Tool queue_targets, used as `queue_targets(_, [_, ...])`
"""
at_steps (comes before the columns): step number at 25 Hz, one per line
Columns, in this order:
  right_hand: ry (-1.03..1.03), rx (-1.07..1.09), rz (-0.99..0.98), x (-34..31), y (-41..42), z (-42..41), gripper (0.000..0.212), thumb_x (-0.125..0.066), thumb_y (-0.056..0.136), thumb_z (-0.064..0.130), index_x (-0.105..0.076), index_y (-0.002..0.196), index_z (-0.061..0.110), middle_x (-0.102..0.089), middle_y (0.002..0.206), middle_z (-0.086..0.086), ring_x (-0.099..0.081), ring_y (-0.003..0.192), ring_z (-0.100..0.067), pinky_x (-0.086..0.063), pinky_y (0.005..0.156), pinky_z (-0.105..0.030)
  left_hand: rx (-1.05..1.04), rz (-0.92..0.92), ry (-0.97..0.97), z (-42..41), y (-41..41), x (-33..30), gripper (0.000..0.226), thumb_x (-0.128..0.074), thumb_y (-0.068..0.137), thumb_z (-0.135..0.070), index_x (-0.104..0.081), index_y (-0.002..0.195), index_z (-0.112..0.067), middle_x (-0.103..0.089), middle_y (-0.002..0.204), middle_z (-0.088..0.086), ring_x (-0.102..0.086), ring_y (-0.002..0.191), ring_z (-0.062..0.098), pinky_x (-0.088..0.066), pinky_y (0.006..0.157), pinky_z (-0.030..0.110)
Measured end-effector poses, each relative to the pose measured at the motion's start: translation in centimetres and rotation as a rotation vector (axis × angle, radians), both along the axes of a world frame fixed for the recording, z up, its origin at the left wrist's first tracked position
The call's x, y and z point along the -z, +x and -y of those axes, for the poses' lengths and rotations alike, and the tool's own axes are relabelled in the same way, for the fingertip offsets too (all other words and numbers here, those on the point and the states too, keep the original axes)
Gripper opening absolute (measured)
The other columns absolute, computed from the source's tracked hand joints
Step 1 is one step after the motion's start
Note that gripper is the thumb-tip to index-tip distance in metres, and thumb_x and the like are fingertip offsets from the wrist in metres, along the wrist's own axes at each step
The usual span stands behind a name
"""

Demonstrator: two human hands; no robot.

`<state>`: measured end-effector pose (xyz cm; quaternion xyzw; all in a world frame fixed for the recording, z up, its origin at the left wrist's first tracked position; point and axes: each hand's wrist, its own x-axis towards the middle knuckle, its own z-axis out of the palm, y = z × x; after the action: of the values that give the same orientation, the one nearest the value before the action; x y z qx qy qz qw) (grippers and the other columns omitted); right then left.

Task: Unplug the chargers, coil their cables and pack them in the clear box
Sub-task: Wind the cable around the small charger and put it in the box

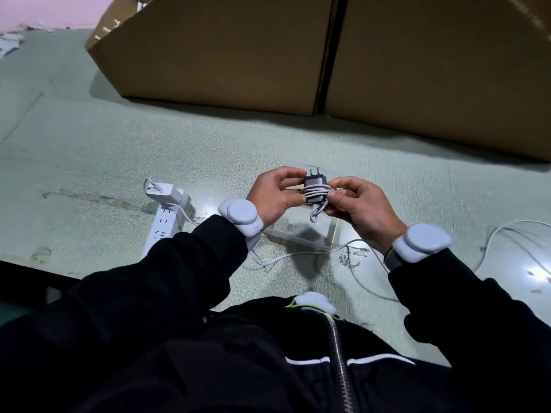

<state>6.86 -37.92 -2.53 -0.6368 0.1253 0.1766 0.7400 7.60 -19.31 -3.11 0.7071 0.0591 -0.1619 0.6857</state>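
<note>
Both hands grip the dark grey charger wound in white cable: left hand curled round it, right hand pinching the coil. Below it sits the clear plastic box; its contents can't be told.

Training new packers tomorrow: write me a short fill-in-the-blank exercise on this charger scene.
1. The dark charger block has its pale cable wound ____ it.
2. Both hands, left hand and right hand, ____ that block.
3. The white charger sits plugged into the white ____ on the floor.

Missing words: around; hold; power strip
</note>
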Motion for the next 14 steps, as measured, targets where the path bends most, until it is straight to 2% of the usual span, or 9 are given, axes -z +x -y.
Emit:
queue_targets(3, [-0.038, -0.024, 0.009, 0.4, -0.3, 0.1, 0.014, -0.062, 0.086, -0.006, -0.061, 0.093, 0.006, -0.066, 0.063, -0.007, -0.064, 0.054, -0.017, -0.059, 0.06, -0.026, 0.01, 0.008, 0.035, 0.0, 0.0, 0.5, 0.045, -0.071, 0.073, 0.008, -0.063, 0.11, -0.015, -0.065, 0.118, 0.012, -0.068, 0.1, 0.019, -0.054, 0.092, 0.04])
queue_targets(8, [-0.303, -0.141, 0.064, 2.0, -0.7, 1.0, 0.015, -0.068, 0.084, -0.001, -0.06, 0.094, 0.005, -0.062, 0.073, -0.019, -0.067, 0.056, -0.021, -0.059, 0.059, -0.031, 0.075, -0.012, 0.14, 0.8, 0.1, 2.2, 0.042, -0.075, 0.071, 0.003, -0.065, 0.104, -0.021, -0.068, 0.111, 0.005, -0.072, 0.091, 0.022, -0.054, 0.093, 0.044])
queue_targets(14, [-0.695, -0.257, 0.163, 3.7, -1.1, 2.0, 0.019, -0.078, 0.078, 0.012, -0.065, 0.089, 0.019, -0.073, 0.076, -0.007, -0.069, 0.056, -0.014, -0.059, 0.057, -0.03, 0.138, -0.032, 0.252, 1.9, 0.4, 4.5, 0.044, -0.079, 0.067, -0.005, -0.067, 0.105, -0.024, -0.071, 0.108, 0.001, -0.072, 0.089, 0.02, -0.055, 0.091, 0.042])
